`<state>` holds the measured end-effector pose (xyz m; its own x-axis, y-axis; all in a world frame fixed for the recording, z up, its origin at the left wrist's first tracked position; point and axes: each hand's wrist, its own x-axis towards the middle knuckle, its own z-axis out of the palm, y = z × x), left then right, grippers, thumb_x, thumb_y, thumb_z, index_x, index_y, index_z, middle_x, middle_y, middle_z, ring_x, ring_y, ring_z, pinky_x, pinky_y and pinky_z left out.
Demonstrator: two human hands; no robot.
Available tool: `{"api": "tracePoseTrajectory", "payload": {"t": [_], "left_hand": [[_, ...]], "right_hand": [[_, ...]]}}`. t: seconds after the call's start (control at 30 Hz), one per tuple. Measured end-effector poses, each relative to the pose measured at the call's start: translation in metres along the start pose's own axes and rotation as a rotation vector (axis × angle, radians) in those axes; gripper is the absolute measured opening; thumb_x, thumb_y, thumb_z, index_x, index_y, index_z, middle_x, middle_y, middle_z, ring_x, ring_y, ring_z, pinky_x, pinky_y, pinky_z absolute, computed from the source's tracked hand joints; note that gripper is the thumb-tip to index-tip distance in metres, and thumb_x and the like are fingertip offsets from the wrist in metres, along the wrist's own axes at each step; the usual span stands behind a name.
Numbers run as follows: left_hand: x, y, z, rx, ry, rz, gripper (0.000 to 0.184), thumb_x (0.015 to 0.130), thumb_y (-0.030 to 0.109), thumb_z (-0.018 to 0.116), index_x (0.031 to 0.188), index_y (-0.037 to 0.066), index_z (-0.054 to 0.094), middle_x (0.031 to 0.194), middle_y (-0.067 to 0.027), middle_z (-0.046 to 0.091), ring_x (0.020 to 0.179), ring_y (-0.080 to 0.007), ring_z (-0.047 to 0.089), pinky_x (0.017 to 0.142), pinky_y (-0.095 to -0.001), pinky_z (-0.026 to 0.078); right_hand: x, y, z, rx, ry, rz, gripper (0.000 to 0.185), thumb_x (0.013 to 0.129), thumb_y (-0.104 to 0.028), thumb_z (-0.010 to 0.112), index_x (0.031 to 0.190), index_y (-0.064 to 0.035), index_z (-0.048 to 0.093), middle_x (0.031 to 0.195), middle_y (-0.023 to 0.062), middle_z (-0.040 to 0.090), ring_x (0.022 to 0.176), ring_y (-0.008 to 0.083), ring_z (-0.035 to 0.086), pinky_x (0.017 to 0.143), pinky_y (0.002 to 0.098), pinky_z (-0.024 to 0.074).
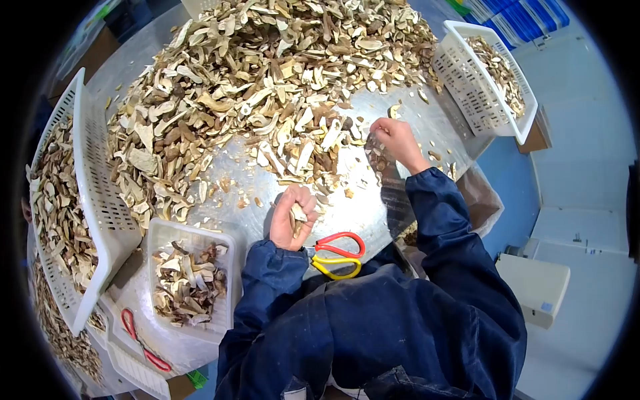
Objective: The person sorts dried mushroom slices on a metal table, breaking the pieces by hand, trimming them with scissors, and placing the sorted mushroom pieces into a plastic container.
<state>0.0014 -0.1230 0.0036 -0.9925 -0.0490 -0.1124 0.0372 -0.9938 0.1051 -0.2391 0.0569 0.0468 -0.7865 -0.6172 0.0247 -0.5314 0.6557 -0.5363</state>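
Observation:
My left hand (292, 217) is curled closed over the near part of the metal table, with pale dried mushroom slices (298, 213) in its fingers. Out to the right, my right hand (398, 141) is closed in a pinch low over the table; whatever its fingertips may hold is hidden. A curved slice (394, 111) lies just beyond those fingers. By my left wrist, scissors (340, 245) with one red and one yellow handle lie at the table's near edge, their blades mostly hidden. In front of both hands spreads a large heap of dried mushroom slices (267, 87).
A white basket (467, 87) of slices stands at the back right, and a large one (100, 200) at the left. Near my left sleeve is a clear plastic tub (230, 267) of darker pieces. Red-handled scissors (140, 343) lie beside it. A lined bin (481, 200) stands right.

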Motion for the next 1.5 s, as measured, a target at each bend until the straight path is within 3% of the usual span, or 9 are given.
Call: {"api": "tracePoseTrajectory", "payload": {"t": [0.1,0.23,0.37,0.47,0.77,1.0,1.33,1.43,1.5], "left_hand": [[0.000,0.001,-0.001,0.017,-0.003,-0.003,0.020,0.094,0.025,0.049,0.082,0.011,0.041,0.078,0.0005,0.037,0.070,-0.0092,0.040,0.060,-0.0198,0.040],[-0.001,0.000,-0.001,0.027,0.011,-0.017,0.019,0.093,0.025,0.050,0.081,0.013,0.042,0.077,0.0014,0.038,0.070,-0.0094,0.039,0.059,-0.0213,0.037],[-0.001,0.002,0.002,0.024,0.016,-0.015,0.020,0.094,0.025,0.049,0.081,0.011,0.040,0.078,0.0006,0.037,0.071,-0.0090,0.040,0.059,-0.0190,0.039],[0.000,0.001,0.001,0.023,-0.005,-0.010,0.020,0.094,0.025,0.048,0.081,0.011,0.040,0.078,0.0005,0.037,0.071,-0.0091,0.039,0.058,-0.0190,0.039],[0.000,0.000,-0.004,0.052,-0.007,-0.010,0.018,0.093,0.026,0.049,0.082,0.014,0.044,0.077,0.0021,0.039,0.069,-0.0094,0.038,0.057,-0.0217,0.035],[0.000,-0.001,-0.002,0.053,0.023,-0.011,0.019,0.093,0.027,0.049,0.082,0.013,0.044,0.078,0.0021,0.039,0.069,-0.0093,0.037,0.057,-0.0216,0.035],[0.000,0.000,-0.004,0.047,0.004,-0.015,0.019,0.094,0.027,0.049,0.082,0.013,0.044,0.078,0.0018,0.039,0.070,-0.0092,0.039,0.057,-0.0218,0.036],[0.000,-0.001,-0.004,0.049,0.013,-0.018,0.019,0.094,0.027,0.049,0.082,0.013,0.044,0.078,0.0018,0.039,0.070,-0.0092,0.039,0.057,-0.0218,0.036],[0.000,0.000,-0.003,0.048,0.018,-0.022,0.020,0.094,0.027,0.049,0.082,0.013,0.044,0.078,0.0020,0.039,0.070,-0.0091,0.039,0.058,-0.0218,0.036]], "right_hand": [[0.000,-0.008,0.004,-0.263,0.018,-0.095,0.014,0.080,-0.013,0.056,0.089,-0.0054,0.064,0.084,0.0129,0.066,0.076,0.0332,0.060,0.067,0.0381,0.0487],[-0.012,-0.015,0.012,-0.402,-0.022,-0.148,0.012,0.082,-0.012,0.057,0.091,-0.0064,0.061,0.073,0.0078,0.059,0.074,0.0273,0.061,0.063,0.0368,0.0474],[-0.019,0.008,-0.007,0.826,-0.074,0.359,0.005,0.082,-0.011,0.057,0.083,-0.0056,0.057,0.064,-0.0029,0.046,0.054,0.0082,0.046,0.042,0.0231,0.0327],[-0.022,0.019,-0.016,1.448,-0.159,0.272,0.012,0.081,-0.012,0.059,0.089,-0.0049,0.054,0.063,-0.0020,0.048,0.049,0.0071,0.043,0.038,0.0200,0.0251],[0.018,-0.011,0.035,-0.116,-0.003,0.044,0.022,0.075,-0.022,0.067,0.070,-0.0028,0.058,0.062,-0.0002,0.057,0.054,0.0118,0.052,0.051,0.0278,0.0410],[-0.015,0.007,-0.007,1.582,-0.170,0.439,0.014,0.081,-0.013,0.062,0.087,-0.0040,0.054,0.063,-0.0007,0.051,0.044,0.0047,0.041,0.036,0.0167,0.0245],[-0.017,-0.039,0.018,-0.453,-0.180,-0.151,0.016,0.076,-0.017,0.057,0.088,-0.0064,0.061,0.074,0.0188,0.063,0.070,0.0340,0.062,0.062,0.0415,0.0488],[-0.017,-0.033,0.022,-0.575,-0.164,-0.202,0.013,0.078,-0.015,0.055,0.084,-0.0041,0.059,0.066,0.0147,0.060,0.059,0.0281,0.061,0.054,0.0394,0.0471],[-0.014,-0.021,0.017,-0.104,-0.119,-0.042,0.013,0.080,-0.015,0.055,0.081,-0.0028,0.058,0.061,0.0101,0.057,0.054,0.0206,0.059,0.050,0.0337,0.0446]]}}
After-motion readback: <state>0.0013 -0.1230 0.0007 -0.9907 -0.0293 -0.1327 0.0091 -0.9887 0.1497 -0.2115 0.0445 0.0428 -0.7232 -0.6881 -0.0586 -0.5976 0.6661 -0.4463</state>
